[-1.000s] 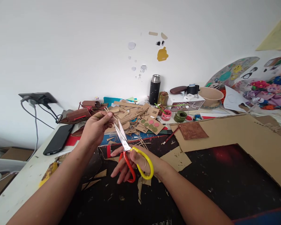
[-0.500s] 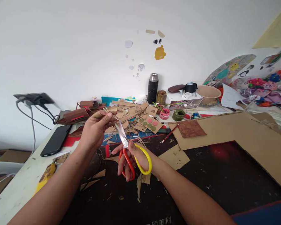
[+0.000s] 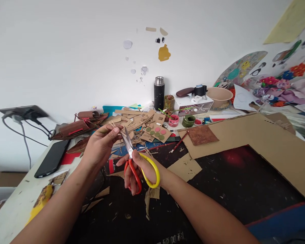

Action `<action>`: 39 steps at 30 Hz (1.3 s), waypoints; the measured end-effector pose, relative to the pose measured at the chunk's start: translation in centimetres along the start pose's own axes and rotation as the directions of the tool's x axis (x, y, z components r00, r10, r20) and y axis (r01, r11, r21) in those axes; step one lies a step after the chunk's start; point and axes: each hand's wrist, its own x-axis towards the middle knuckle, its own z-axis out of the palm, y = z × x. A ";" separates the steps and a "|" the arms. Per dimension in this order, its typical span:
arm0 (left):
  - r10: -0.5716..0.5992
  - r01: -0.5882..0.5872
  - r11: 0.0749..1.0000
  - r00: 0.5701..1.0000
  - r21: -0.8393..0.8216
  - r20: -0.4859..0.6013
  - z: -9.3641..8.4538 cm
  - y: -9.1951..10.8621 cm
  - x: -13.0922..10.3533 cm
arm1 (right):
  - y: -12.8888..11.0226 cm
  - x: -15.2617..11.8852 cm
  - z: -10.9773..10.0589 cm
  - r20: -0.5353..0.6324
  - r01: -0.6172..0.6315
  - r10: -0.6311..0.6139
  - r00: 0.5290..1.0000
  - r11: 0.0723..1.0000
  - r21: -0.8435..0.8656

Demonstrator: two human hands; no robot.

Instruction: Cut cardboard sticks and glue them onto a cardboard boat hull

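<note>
Flecked black mat (image 3: 216,200), loop-handled metal scissors (image 3: 130,151), slender strips (image 3: 113,123)

White table (image 3: 17,201), dark mat (image 3: 231,183) spread over part. Phone (image 3: 52,158) at left, beside red sheet (image 3: 67,158). Scrap pile (image 3: 139,119) at back, reaching onto mat. Flask (image 3: 159,96), pink pot (image 3: 173,121), green pot (image 3: 188,121) behind mat. Cardboard frame (image 3: 235,132) on mat, right.

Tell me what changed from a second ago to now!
The left hand came down a little toward the scissors, so the two are closer together. The view swung slightly right, so the desk just looks shifted left. Nothing was picked up or let go: the left hand still holds thin strips and the right hand the scissors.
</note>
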 end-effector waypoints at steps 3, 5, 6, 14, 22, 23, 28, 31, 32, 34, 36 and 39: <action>-0.002 0.002 1.000 1.000 -0.015 0.002 0.3 -0.2 -0.1 | -0.1 0.1 0.1 -0.013 0.005 -0.004 1.000 1.000 0.011; 0.007 -0.007 1.000 1.000 -0.022 0.000 0.4 -0.3 -0.2 | -0.1 0.1 0.2 -0.033 -0.001 0.002 0.999 1.000 0.025; 0.013 -0.013 1.000 1.000 -0.025 -0.007 0.5 -0.4 -0.2 | -0.1 0.1 0.2 -0.042 -0.006 0.007 0.999 0.999 0.035; 0.048 -0.049 0.998 0.998 -0.038 -0.032 0.8 -0.9 -0.4 | 0.2 0.4 0.5 -0.101 -0.010 0.020 0.995 0.995 0.097; 0.104 -0.106 0.994 0.992 -0.026 -0.065 1.2 -1.4 -0.8 | 0.3 0.5 0.8 -0.104 0.025 -0.013 0.994 0.993 0.112; 0.105 -0.107 0.994 0.992 -0.024 -0.066 1.2 -1.4 -0.8 | 0.3 0.6 0.8 -0.102 0.027 -0.015 0.995 0.993 0.116; 0.107 -0.108 0.994 0.990 -0.007 -0.089 1.4 -1.8 -0.9 | 0.5 0.8 0.9 -0.112 0.045 -0.032 0.993 0.991 0.122; 0.105 -0.106 0.994 0.989 -0.005 -0.100 1.5 -2.0 -1.0 | 0.7 0.9 0.9 -0.123 0.065 -0.048 0.991 0.989 0.135; 0.104 -0.105 0.994 0.990 -0.004 -0.099 1.5 -2.0 -1.0 | 0.8 0.9 0.9 -0.127 0.070 -0.053 0.990 0.988 0.136; 0.104 -0.104 0.995 0.990 -0.001 -0.092 1.6 -2.1 -1.1 | 0.9 1.0 0.9 -0.133 0.076 -0.059 0.989 0.988 0.131; 0.103 -0.104 0.995 0.991 -0.004 -0.088 1.6 -2.2 -1.1 | 1.0 1.0 0.9 -0.137 0.079 -0.061 0.989 0.989 0.123; 0.100 -0.101 0.995 0.991 -0.012 -0.086 1.6 -2.3 -1.1 | 1.0 1.0 0.9 -0.145 0.074 -0.056 0.988 0.990 0.117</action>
